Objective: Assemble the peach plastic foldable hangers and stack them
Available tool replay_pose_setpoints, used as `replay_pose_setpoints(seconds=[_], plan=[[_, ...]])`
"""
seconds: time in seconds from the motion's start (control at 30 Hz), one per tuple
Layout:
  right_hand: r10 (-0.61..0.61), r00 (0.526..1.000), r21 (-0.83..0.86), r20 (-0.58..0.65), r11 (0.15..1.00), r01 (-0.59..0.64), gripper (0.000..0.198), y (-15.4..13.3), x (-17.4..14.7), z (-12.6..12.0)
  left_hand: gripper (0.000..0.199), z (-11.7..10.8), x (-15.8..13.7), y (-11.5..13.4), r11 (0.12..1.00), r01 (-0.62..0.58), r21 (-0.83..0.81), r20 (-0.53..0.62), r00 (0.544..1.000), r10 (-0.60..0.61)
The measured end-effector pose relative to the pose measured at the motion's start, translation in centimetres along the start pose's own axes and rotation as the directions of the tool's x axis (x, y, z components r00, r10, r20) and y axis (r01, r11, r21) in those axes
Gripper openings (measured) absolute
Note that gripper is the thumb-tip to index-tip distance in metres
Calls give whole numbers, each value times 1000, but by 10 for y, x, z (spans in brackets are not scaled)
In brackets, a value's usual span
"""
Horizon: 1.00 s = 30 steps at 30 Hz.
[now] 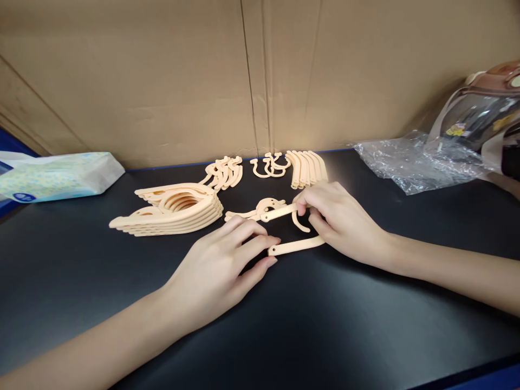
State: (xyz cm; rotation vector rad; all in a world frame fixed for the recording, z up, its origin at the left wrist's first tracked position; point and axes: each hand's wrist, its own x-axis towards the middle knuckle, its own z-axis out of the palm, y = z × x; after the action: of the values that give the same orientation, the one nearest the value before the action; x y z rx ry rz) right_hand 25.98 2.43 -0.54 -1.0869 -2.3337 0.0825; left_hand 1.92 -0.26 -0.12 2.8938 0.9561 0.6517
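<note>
My left hand [227,254] is at the near, pale peach hanger arm [296,246], its thumb and finger closed about the arm's holed left end. The right end of that arm lies by my right hand [339,219]. In the fingers of my right hand is a second hanger arm [278,213], pointing left just above the black table [325,325]. Behind it lies a curved hanger centre piece [270,203], partly covered. A curved hook [299,223] shows below my right fingers; its upper end is hidden.
To the left lies a stack of folded hangers [179,216]. Along the back are a pile of curved pieces [227,172], several loose hooks [270,166] and a row of arms [307,168]. A tissue pack [65,176], clear plastic bag [418,162] and strapped bottle [471,116] flank them.
</note>
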Motion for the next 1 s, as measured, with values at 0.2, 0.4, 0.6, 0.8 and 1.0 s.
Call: replay_pose_setpoints(seconds=[0.2,0.4,0.6,0.8,1.0], plan=[[-11,999,-18,46,1000,11,25,0,0,1,18,-1,-1,0,1000,-1,-4,9,1000,1],[5,998,-18,70,1000,-4,24,2,0,2,18,-1,0,1,1000,10,-1,12,1000,-10],[-92,995,-121,-34,989,87,15,-4,-1,-1,21,-3,0,0,1000,12,-5,0,1000,-12],[-434,900,-296,42,855,426,30,-19,-5,-3,29,-5,2,-6,974,53,218,-91,995,-34],[-529,834,-332,158,767,549,35,-25,-6,-6,32,-3,0,-10,950,102,297,-45,995,-92]])
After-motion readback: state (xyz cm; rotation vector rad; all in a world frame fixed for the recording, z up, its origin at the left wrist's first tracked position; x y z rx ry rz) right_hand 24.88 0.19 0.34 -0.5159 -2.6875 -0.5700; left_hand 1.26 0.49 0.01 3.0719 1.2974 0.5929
